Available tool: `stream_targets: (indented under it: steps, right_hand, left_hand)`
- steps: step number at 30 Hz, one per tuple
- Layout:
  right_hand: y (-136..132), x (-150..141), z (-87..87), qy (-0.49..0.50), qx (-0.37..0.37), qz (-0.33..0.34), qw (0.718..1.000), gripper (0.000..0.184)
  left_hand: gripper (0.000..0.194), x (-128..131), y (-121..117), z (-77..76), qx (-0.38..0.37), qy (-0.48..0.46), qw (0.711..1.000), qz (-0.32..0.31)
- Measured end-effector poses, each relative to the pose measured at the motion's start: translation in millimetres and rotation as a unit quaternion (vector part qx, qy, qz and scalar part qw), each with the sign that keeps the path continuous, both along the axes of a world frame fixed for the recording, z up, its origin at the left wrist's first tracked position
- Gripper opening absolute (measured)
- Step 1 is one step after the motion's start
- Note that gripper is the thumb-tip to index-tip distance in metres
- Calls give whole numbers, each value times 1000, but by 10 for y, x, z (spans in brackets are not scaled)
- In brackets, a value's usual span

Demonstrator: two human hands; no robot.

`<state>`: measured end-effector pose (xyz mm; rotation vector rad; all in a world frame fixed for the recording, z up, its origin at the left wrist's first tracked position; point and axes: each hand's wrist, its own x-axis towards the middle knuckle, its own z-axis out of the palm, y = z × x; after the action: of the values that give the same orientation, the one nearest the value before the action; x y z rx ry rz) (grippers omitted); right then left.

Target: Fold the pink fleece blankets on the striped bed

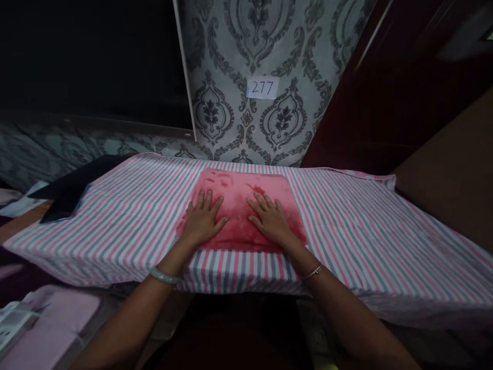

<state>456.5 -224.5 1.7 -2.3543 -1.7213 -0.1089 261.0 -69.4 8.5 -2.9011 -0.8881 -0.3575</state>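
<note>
A folded pink-red cloth (pixel 234 231) with a velvety, plush-looking surface lies as a flat rectangle on the striped tablecloth (pixel 339 221). Darker red patches mark its far part and its near edge. My left hand (pixel 202 221) rests flat on the cloth's left side, fingers spread. On the right side, my right hand (pixel 271 218) also lies flat with its fingers apart. Both palms press on the top of the cloth, and neither hand grips it. What kind of article the cloth is, I cannot tell from its folded shape.
Behind the table, a paper label (pixel 262 87) reading 277 sticks to the patterned wall (pixel 215 103). A large dark screen (pixel 92 61) hangs at the upper left. Black flat items (pixel 69 190) lie at the table's left end. A pink stool-like surface (pixel 65 318) holds a power strip (pixel 15 326).
</note>
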Motion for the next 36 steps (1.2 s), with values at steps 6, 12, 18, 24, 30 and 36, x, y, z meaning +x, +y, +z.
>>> stream_targets:
  steps: [6, 12, 18, 24, 30, 36]
  right_hand:
    - [-155, 49, -68, -11, -5, -35, 999, 60]
    - [-664, 43, -354, -49, 39, -98, 993, 55]
    - [-1108, 13, -597, -46, 84, -104, 990, 54]
    - [-1049, -164, -383, -35, 157, -99, 982, 51]
    - [-589, -532, -258, -29, 57, -27, 998, 58]
    - [-693, -558, -552, -85, 80, -8, 993, 64]
  left_hand:
    - [75, -3, -1, -2, 4, -8, 1000, -5]
    - [75, -12, -18, -6, -1, -16, 1000, -7]
    - [69, -24, -27, 35, 12, -37, 999, -8]
    - [53, -38, -343, 78, 34, -93, 989, -107]
    - [67, -24, -745, -293, 20, -101, 981, -164]
    - [69, -97, -745, -418, 33, -115, 977, -175]
